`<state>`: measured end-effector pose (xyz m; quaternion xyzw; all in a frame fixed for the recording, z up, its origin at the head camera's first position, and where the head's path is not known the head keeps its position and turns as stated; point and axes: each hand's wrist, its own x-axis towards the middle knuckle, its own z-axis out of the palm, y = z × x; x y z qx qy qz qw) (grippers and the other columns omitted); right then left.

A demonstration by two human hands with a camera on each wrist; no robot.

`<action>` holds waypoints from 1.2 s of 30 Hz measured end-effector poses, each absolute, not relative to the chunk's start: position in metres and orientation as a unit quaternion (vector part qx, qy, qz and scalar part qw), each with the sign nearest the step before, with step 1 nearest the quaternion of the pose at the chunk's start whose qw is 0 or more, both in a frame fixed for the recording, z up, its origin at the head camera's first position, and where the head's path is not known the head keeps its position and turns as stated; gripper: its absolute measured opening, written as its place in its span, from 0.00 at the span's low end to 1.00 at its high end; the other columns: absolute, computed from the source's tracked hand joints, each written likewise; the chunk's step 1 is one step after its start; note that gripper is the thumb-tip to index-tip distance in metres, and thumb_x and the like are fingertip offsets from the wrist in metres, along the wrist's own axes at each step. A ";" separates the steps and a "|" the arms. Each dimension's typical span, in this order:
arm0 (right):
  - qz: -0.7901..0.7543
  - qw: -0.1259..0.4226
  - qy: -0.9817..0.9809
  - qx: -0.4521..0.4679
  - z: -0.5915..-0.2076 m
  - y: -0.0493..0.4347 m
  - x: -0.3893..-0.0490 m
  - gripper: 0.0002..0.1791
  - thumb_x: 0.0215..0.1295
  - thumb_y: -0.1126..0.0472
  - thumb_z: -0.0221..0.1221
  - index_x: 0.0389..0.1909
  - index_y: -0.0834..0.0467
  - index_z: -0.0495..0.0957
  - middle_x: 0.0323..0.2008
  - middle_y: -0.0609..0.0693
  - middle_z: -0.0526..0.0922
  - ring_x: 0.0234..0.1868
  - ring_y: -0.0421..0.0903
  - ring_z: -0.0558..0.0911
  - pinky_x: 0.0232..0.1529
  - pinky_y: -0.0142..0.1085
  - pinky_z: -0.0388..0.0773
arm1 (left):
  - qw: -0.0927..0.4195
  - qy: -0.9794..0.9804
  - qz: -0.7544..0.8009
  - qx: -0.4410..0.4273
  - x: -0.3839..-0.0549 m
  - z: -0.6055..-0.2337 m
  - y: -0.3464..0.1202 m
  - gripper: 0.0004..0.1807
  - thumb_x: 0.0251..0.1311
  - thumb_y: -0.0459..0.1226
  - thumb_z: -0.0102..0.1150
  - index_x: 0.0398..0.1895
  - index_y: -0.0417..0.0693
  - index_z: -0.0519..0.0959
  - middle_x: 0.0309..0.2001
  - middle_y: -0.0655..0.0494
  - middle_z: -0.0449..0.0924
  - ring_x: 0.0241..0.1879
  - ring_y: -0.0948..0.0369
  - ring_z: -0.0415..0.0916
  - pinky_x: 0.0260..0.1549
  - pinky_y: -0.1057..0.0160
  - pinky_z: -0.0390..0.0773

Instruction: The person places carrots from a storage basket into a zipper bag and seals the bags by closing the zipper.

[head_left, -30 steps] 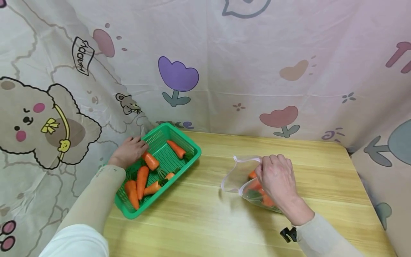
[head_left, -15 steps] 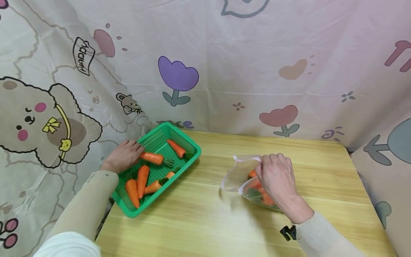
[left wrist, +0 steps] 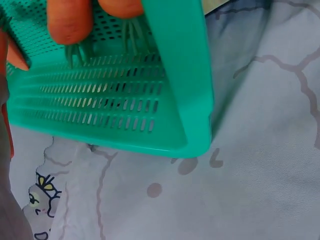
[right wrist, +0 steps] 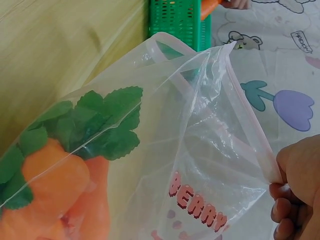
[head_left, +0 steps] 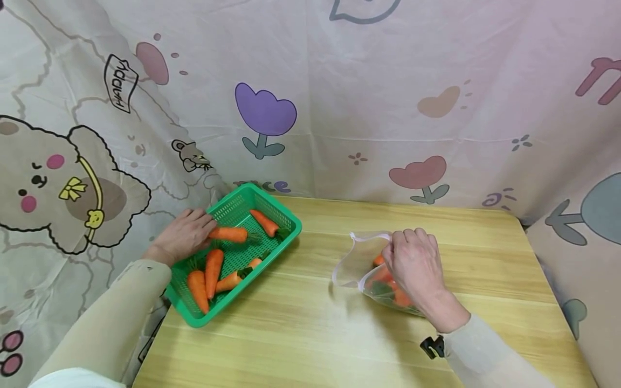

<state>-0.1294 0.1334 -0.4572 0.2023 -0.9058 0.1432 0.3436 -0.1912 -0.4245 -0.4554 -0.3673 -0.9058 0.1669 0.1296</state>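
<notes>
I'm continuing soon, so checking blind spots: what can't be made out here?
Bare left hand: head view, its back hides the fingertips; left wrist view, left edge crops it.
Orange leafy contents of the clear plastic bag: count unclear; head view, bare right hand covers part; right wrist view, bottom edge crops them.
Black object at right wrist: head view, too small to identify.

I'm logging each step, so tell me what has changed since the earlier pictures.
The left hand has drawn back slightly leftward, and the carrot it holds has swung from slanting to nearly level in the head view, leafy end rightward. Nothing was let go. The right hand grips the rim of the clear bag as before; the green basket and other carrots stay put.
</notes>
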 end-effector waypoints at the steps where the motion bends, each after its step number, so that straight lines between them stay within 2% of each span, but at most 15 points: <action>1: 0.142 0.343 -0.906 0.203 -0.457 0.134 -0.129 0.09 0.60 0.65 0.52 0.20 0.62 0.70 0.18 0.51 0.66 0.24 0.55 0.65 0.27 0.42 0.60 | 0.131 -0.908 0.160 -0.365 -0.190 -0.453 -0.424 0.24 0.52 0.43 0.81 0.44 0.43 0.78 0.44 0.47 0.81 0.48 0.45 0.74 0.49 0.46 0.74; 9: 0.143 0.334 -0.909 0.202 -0.455 0.134 -0.131 0.09 0.60 0.66 0.53 0.20 0.62 0.70 0.18 0.50 0.65 0.24 0.55 0.65 0.28 0.42 0.59 | 0.181 -0.917 0.098 -0.341 -0.182 -0.435 -0.414 0.20 0.50 0.38 0.77 0.41 0.45 0.76 0.38 0.48 0.78 0.43 0.45 0.73 0.40 0.47 0.71; 11: 0.147 0.330 -0.911 0.198 -0.454 0.134 -0.132 0.09 0.60 0.66 0.54 0.20 0.61 0.70 0.18 0.50 0.66 0.24 0.55 0.65 0.28 0.42 0.60 | 0.192 -0.916 0.086 -0.341 -0.182 -0.430 -0.411 0.19 0.51 0.37 0.75 0.41 0.44 0.76 0.39 0.47 0.79 0.44 0.44 0.73 0.40 0.46 0.72; 15: 0.155 0.319 -0.915 0.190 -0.452 0.133 -0.133 0.11 0.61 0.66 0.54 0.20 0.60 0.69 0.18 0.50 0.66 0.24 0.55 0.66 0.29 0.43 0.62 | 0.220 -0.911 0.052 -0.346 -0.181 -0.420 -0.405 0.13 0.62 0.41 0.64 0.42 0.42 0.77 0.39 0.45 0.79 0.44 0.42 0.73 0.42 0.44 0.71; 18: 0.162 0.317 -0.916 0.183 -0.450 0.133 -0.134 0.11 0.61 0.66 0.54 0.19 0.60 0.69 0.17 0.50 0.66 0.23 0.55 0.66 0.28 0.44 0.62 | 0.245 -0.901 0.032 -0.356 -0.180 -0.411 -0.392 0.16 0.70 0.46 0.53 0.43 0.40 0.78 0.38 0.45 0.80 0.42 0.42 0.72 0.41 0.44 0.71; 19: 0.164 0.317 -0.916 0.181 -0.450 0.133 -0.134 0.11 0.61 0.66 0.53 0.19 0.60 0.69 0.17 0.50 0.66 0.23 0.55 0.65 0.28 0.43 0.62 | 0.251 -0.897 0.027 -0.362 -0.180 -0.408 -0.386 0.17 0.71 0.46 0.52 0.43 0.40 0.78 0.38 0.45 0.80 0.41 0.43 0.71 0.40 0.44 0.71; 22: 0.170 0.322 -0.915 0.176 -0.448 0.134 -0.135 0.11 0.61 0.66 0.53 0.18 0.60 0.69 0.17 0.50 0.65 0.22 0.55 0.65 0.28 0.43 0.60 | 0.255 -0.891 0.012 -0.376 -0.179 -0.402 -0.364 0.15 0.67 0.43 0.59 0.45 0.39 0.80 0.38 0.46 0.81 0.41 0.44 0.71 0.39 0.46 0.71; 26: 0.176 0.322 -0.914 0.174 -0.445 0.134 -0.136 0.12 0.60 0.66 0.52 0.17 0.59 0.68 0.16 0.49 0.64 0.22 0.55 0.64 0.28 0.42 0.58 | 0.243 -0.889 -0.008 -0.389 -0.175 -0.400 -0.332 0.17 0.56 0.38 0.71 0.46 0.40 0.81 0.40 0.47 0.83 0.43 0.46 0.73 0.41 0.48 0.73; 33: 0.184 0.308 -0.918 0.168 -0.441 0.133 -0.137 0.13 0.61 0.65 0.53 0.17 0.58 0.66 0.16 0.49 0.63 0.23 0.56 0.65 0.28 0.43 0.59 | 0.220 -0.887 -0.032 -0.405 -0.164 -0.406 -0.283 0.16 0.58 0.41 0.71 0.45 0.44 0.81 0.43 0.52 0.84 0.45 0.49 0.73 0.44 0.51 0.73; 36: 0.186 0.302 -0.920 0.166 -0.439 0.133 -0.138 0.14 0.61 0.64 0.53 0.17 0.57 0.65 0.16 0.49 0.63 0.23 0.55 0.65 0.29 0.43 0.59 | 0.220 -0.882 -0.047 -0.415 -0.159 -0.409 -0.266 0.15 0.58 0.41 0.71 0.45 0.45 0.81 0.42 0.53 0.85 0.45 0.50 0.74 0.42 0.53 0.72</action>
